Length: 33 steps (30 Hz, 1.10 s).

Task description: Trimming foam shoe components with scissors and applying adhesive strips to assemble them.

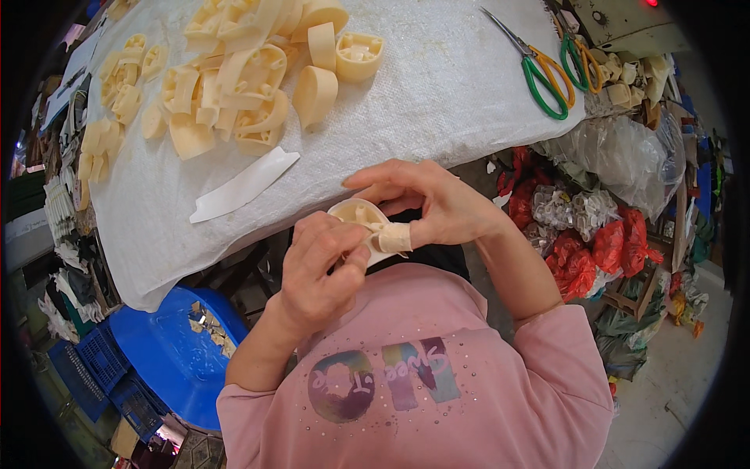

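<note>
A cream-coloured hollow moulded plastic part (355, 211) is held close to my chest, just off the table's near edge, its ribbed inside facing up. My left hand (316, 262) is closed, with its curled fingers pressed on the part's near left side. Whatever may be pinched between those fingertips is hidden. My right hand (441, 203) grips the same part from the right, fingers arched over the far side. Beige tape (393, 238) wraps its thumb, which lies on the part's right edge.
Similar cream parts (262, 70) are heaped on the white-covered table (414, 102). A white curved strip (244, 186) lies nearer. Scissors (539, 74) with green and orange handles rest at the right. Below left stands a blue basin (168, 344) with scraps; red bags (609, 246) lie at the right.
</note>
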Each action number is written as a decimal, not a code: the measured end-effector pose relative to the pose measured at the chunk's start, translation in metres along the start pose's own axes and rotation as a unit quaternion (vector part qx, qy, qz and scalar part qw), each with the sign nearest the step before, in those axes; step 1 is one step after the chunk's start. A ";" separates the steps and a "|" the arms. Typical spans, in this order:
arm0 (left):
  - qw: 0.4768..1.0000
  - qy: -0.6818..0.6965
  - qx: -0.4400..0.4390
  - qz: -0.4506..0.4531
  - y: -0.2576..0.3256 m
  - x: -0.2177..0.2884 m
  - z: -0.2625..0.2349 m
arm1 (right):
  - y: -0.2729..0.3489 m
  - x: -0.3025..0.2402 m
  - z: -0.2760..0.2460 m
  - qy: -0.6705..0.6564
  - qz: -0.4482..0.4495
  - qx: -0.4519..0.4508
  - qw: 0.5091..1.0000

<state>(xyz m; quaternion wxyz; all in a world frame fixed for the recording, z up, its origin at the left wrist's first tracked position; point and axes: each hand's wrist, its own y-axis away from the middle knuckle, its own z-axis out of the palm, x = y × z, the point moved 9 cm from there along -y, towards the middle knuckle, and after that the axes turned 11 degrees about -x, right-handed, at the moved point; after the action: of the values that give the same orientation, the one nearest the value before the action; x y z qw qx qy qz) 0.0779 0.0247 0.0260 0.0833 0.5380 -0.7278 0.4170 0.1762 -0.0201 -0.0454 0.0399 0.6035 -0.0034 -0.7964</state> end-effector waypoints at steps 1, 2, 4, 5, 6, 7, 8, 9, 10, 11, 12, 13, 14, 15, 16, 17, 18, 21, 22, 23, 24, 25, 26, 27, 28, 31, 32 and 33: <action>1.000 -0.007 0.002 -0.008 0.001 -0.002 0.000 | -0.001 0.000 -0.001 -0.005 -0.003 0.002 1.000; 1.000 -0.008 0.003 -0.009 0.003 -0.003 0.002 | 0.000 0.000 -0.003 0.009 0.009 0.020 1.000; 0.990 0.070 0.073 -0.101 0.015 -0.022 -0.003 | 0.000 0.003 -0.005 0.037 0.019 0.053 0.998; 0.990 0.067 0.076 -0.103 0.015 -0.021 -0.003 | 0.002 0.004 -0.008 0.066 0.028 0.089 0.993; 0.982 0.107 0.099 -0.121 0.015 -0.025 -0.004 | 0.004 0.002 -0.009 0.061 -0.014 0.099 0.993; 0.972 0.147 0.123 -0.138 0.017 -0.029 -0.007 | 0.005 0.005 -0.008 0.063 -0.016 0.094 0.993; 0.969 0.143 0.129 -0.154 0.019 -0.032 -0.008 | 0.011 -0.005 -0.013 0.070 -0.084 0.132 0.985; 0.969 0.139 0.133 -0.154 0.022 -0.032 -0.009 | 0.020 -0.015 -0.018 0.076 -0.151 0.169 0.971; 0.960 0.170 0.131 -0.178 0.025 -0.037 -0.006 | 0.022 -0.017 -0.016 0.091 -0.157 0.153 0.971; 0.950 0.201 0.129 -0.201 0.028 -0.042 -0.003 | 0.019 -0.019 -0.016 0.092 -0.159 0.149 0.972; 0.938 0.227 0.137 -0.222 0.030 -0.044 -0.001 | 0.017 -0.029 -0.008 0.209 -0.154 0.132 0.957; 0.938 0.226 0.139 -0.221 0.029 -0.042 0.000 | 0.015 -0.037 0.001 0.323 -0.147 0.114 0.928; 0.925 0.263 0.144 -0.232 0.028 -0.043 0.003 | 0.011 -0.037 0.004 0.245 -0.161 0.132 0.947; 0.910 0.302 0.148 -0.241 0.028 -0.045 0.007 | 0.009 -0.036 0.007 0.247 -0.160 0.133 0.946; 0.910 0.304 0.148 -0.240 0.027 -0.045 0.007 | 0.011 -0.036 0.006 0.302 -0.157 0.161 0.926; 0.902 0.318 0.149 -0.252 0.028 -0.047 0.010 | 0.012 -0.038 0.007 0.356 -0.152 0.189 0.902; 0.893 0.331 0.151 -0.265 0.030 -0.049 0.012 | 0.012 -0.040 0.010 0.356 -0.154 0.217 0.896; 0.880 0.353 0.157 -0.276 0.029 -0.053 0.013 | 0.011 -0.032 0.005 0.298 -0.142 0.222 0.917; 0.880 0.353 0.157 -0.275 0.029 -0.053 0.013 | 0.011 -0.034 0.005 0.300 -0.142 0.222 0.917; 0.882 0.354 0.151 -0.273 0.028 -0.054 0.014 | 0.010 -0.034 0.004 0.267 -0.132 0.207 0.932; 0.883 0.356 0.143 -0.271 0.027 -0.054 0.015 | 0.008 -0.032 0.003 0.233 -0.121 0.193 0.945; 0.883 0.357 0.142 -0.269 0.027 -0.053 0.015 | 0.008 -0.035 0.001 0.234 -0.121 0.195 0.945; 0.878 0.366 0.142 -0.275 0.027 -0.053 0.015 | 0.008 -0.042 0.003 0.304 -0.127 0.194 0.924; 0.872 0.375 0.140 -0.280 0.027 -0.053 0.017 | 0.009 -0.048 0.006 0.372 -0.132 0.194 0.898; 0.873 0.377 0.138 -0.279 0.027 -0.051 0.017 | 0.010 -0.047 0.007 0.373 -0.131 0.196 0.897; 0.895 0.324 0.106 -0.288 0.025 -0.047 0.018 | 0.020 -0.058 0.019 0.467 -0.177 0.260 0.826; 0.892 0.335 0.111 -0.283 0.023 -0.047 0.019 | 0.021 -0.058 0.017 0.449 -0.182 0.272 0.831; 0.889 0.345 0.116 -0.278 0.022 -0.047 0.019 | 0.023 -0.057 0.015 0.431 -0.187 0.285 0.836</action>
<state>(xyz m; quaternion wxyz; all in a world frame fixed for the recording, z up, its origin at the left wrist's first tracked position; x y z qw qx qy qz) 0.0844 0.0470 -0.0247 0.3790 0.5463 -0.4204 0.6174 0.1781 -0.0403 0.0148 -0.2855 0.8596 -0.0997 -0.4120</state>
